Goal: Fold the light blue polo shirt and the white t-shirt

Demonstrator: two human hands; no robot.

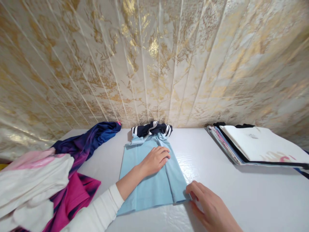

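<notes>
A light blue shirt [149,190] lies flat on the table with its sides folded inward as long panels. At its far end is a bunched navy part with white stripes [152,129]. My left hand [155,159] rests on the middle of the shirt, palm down, fingers slightly bent over the right fold's edge and not gripping cloth. At the near right corner of the hem, my right hand [205,201] touches the fabric with its fingertips, the thumb held apart below them. The undersides of both hands are hidden.
Left on the white table [241,199] lies a loose heap: a white garment with pink [36,180], a magenta and purple garment [79,190] and a dark blue garment [96,135]. A folded clothes stack [260,145] stands right. Behind hangs a gold-patterned curtain [154,64].
</notes>
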